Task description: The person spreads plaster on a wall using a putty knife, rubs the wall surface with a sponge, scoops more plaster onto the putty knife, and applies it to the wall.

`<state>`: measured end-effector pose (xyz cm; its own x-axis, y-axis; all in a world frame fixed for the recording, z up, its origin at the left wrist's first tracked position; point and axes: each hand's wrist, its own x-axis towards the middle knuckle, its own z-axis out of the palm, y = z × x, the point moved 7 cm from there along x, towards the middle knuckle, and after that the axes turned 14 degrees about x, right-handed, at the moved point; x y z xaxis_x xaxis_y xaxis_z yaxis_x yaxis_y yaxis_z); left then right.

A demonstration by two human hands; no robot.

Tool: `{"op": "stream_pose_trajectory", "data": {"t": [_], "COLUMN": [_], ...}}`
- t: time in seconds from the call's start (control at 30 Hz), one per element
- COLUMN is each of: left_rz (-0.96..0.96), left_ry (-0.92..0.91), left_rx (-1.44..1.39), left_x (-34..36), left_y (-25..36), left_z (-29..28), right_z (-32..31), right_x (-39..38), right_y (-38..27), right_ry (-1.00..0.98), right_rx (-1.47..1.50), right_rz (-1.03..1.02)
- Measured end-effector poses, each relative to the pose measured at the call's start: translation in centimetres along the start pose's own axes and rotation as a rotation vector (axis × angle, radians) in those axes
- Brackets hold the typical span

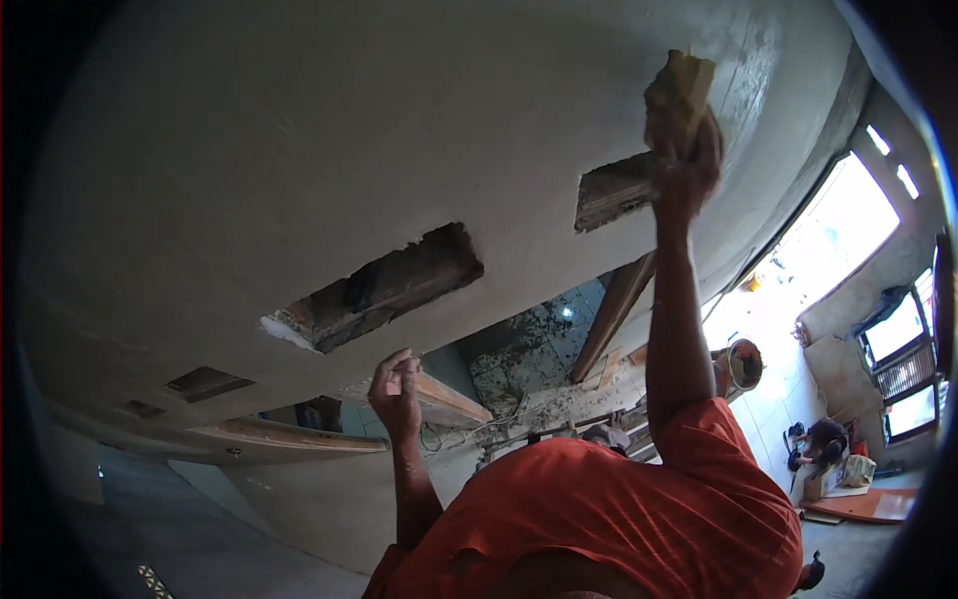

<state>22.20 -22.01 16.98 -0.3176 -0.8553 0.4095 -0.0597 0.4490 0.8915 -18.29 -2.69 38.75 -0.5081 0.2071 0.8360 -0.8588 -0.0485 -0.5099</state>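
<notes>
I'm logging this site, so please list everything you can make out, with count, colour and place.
wall: one, grey, across the top
openings: at least four, dark, in a row along the wall
sponge: one, yellow-brown, upper right
beams: at least three, brown wood, below the openings
tiles: many, pale, on the floor
bucket: one, pale-rimmed, right of the raised arm
bright gap: one, white, right
window: one, dark-framed, far right
dark shape: one, unclear, lower right
board: one, orange-red, lower right
shirt: one, red, bottom
left hand: one, fingers bent, left of centre
right hand: one, holding the sponge
</notes>
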Motion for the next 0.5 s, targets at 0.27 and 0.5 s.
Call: {"op": "stream_pose_trajectory", "data": {"t": [0.27,0.5], "left_rz": [-0.023,-0.106], "left_ry": [-0.161,-0.005], "left_rx": [0.046,0.060], "left_x": [-0.3,-2.7], "left_y": [-2.4,-5.6], "left_z": [-0.3,-9.3], "right_z": [12.5,4.7], "right_x": [-25.7,-6.6], "right_y": [-14.6,-10.6], "right_ry": [-1.188,-0.013], "right_rx": [0.296,0.144], "right_rz": [-0.129,0.074]}}
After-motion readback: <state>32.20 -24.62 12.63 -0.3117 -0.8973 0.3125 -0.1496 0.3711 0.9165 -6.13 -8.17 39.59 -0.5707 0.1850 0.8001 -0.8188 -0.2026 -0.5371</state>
